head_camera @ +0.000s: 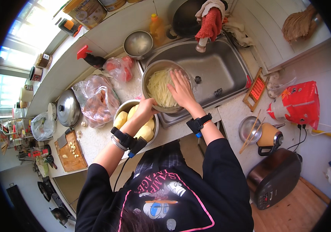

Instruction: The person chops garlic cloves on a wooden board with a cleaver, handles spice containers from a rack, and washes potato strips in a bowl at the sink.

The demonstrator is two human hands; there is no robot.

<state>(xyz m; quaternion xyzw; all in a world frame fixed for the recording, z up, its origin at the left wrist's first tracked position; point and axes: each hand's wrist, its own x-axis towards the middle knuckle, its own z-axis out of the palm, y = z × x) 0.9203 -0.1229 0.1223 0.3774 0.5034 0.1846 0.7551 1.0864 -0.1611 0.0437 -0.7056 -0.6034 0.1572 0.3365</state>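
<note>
A metal basin (144,84) of pale potato shreds (160,87) rests over the left part of the stainless steel sink (222,62). Its near left rim is gripped by my left hand (147,108), the thumb lying over the edge. My right hand (181,90) lies palm down on the shreds at the basin's right side, fingers stretched out and slightly apart. Under my left forearm stands a second metal bowl (156,129) with several whole peeled potatoes (144,133). My forearm hides part of them.
A bag of eggs (99,101), a lidded pan (68,108) and a cutting board (81,159) with garlic and a cleaver (62,141) are at left. Red cloth (210,24) hangs over the faucet. Right of the sink lie a grater (256,88), chopsticks (251,134) and a kettle (268,135).
</note>
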